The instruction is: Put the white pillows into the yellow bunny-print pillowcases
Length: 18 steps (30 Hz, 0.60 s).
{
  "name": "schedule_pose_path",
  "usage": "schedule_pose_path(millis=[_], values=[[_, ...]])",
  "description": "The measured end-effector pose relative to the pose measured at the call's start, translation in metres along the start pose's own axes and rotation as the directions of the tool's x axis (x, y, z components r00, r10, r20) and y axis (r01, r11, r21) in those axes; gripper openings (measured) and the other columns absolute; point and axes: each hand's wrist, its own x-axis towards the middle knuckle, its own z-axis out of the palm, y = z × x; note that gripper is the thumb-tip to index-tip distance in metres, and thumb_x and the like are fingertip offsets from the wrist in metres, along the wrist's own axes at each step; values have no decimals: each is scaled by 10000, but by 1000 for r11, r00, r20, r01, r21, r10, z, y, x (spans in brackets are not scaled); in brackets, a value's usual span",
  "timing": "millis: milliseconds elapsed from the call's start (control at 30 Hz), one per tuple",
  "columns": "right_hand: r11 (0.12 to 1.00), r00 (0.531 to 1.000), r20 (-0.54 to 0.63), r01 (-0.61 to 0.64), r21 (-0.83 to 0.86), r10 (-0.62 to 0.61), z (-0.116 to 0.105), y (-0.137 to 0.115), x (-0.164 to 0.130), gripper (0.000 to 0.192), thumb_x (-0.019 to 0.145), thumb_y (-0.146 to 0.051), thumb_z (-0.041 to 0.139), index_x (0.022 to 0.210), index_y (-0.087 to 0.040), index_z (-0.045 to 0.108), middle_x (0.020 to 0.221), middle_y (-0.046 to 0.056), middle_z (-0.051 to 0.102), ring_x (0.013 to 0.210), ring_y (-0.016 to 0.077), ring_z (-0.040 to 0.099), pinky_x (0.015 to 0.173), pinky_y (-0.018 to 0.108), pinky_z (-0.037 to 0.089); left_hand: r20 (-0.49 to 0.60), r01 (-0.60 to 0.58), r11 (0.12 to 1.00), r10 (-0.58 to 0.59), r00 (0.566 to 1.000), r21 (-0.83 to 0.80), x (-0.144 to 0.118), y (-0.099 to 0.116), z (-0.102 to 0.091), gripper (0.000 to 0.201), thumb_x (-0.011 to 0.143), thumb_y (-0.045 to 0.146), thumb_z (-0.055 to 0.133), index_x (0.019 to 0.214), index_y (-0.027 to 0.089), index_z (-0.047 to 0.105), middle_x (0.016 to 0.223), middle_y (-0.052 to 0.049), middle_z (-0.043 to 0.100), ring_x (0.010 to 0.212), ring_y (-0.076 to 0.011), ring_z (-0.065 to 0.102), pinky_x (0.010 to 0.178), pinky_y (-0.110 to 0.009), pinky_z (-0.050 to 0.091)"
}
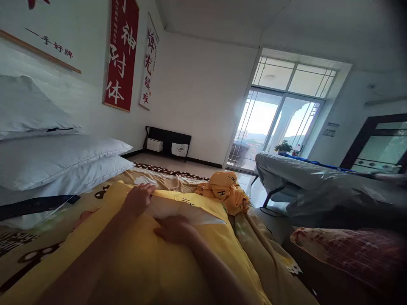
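Head view: two hands [140, 200] touch one yellow cover [152, 258]; perhaps three pillows [66, 159].

Both arms bare, in view up to the hands, reaching forward and converging without crossing; left forearm [95, 243] runs from the bottom left, slanting up and rightward, wrist close to straight; left grip [140, 199] back upward, fingers bent and drawn together in a closed hold, tips toward the right; right forearm [216, 269] rises from the bottom, right of centre, slanting up and leftward; right grip [178, 229] palm down, directed left, thumb apart from the fingers, hand loosely extended; fingertips too dim to resolve; left hand reaches slightly farther forward than right; the two near each other, not touching.
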Motion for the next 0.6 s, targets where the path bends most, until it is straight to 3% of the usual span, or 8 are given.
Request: schedule_pose_path(millis=[133, 233, 333, 433, 500, 600], values=[[999, 1000, 10, 13, 52, -13, -4, 2, -1, 524, 866, -582, 371, 1228, -298, 623, 1128, 96, 689, 1034, 353, 622, 815, 502, 481, 21, -144, 988, 143, 989, 48, -17, 0, -29, 288, 844, 126, 365, 916, 181, 638, 1050, -103, 644, 1035, -265, 555, 874, -402, 409], [991, 995, -91, 52, 121, -42, -4, 5, -13, 459, 861, -521, 443, 1226, -308, 622, 1267, 67, 621, 1161, 323, 556, 942, 482, 429, 189, -258, 965, 261, 947, -40, -30, -5, -16, 295, 839, 160, 398, 873, 211, 686, 1288, -84, 581, 1247, -280, 461, 1007, -459, 349], [977, 967, -254, 83, 194, -32, 0, 10, -28, 399, 898, -398, 438, 1250, -302, 601, 1338, 38, 569, 1253, 260, 485, 1047, 424, 345, 338, -208, 960, 262, 904, -189, -35, -14, 16, 339, 795, 146, 425, 959, 233, 708, 1426, -51, 479, 1369, -256, 345, 1108, -450, 263], [958, 936, -351, 124, 260, -26, 2, 24, -48, 366, 906, -320, 441, 1218, -265, 625, 1247, 36, 638, 1168, 200, 556, 1019, 341, 384, 372, -132, 948, 238, 897, -288, -32, -23, 36, 393, 758, 182, 446, 1063, 220, 692, 1435, -55, 460, 1365, -240, 358, 1120, -388, 269], [941, 918, -396, 152, 301, -21, 0, 39, -64, 329, 888, -294, 475, 1156, -243, 659, 1196, 36, 664, 1112, 176, 585, 989, 303, 410, 367, -91, 929, 231, 901, -360, -30, -30, 33, 457, 747, 225, 447, 1153, 219, 655, 1426, -53, 469, 1352, -231, 381, 1113, -366, 283], [912, 904, -427, 158, 379, 21, -9, 71, -94, 272, 852, -347, 532, 989, -195, 711, 1074, 71, 704, 1008, 193, 629, 916, 323, 469, 352, -25, 898, 198, 915, -439, -33, -35, 12, 487, 742, 276, 425, 1173, 205, 640, 1317, -75, 586, 1244, -239, 510, 1047, -345, 366]])
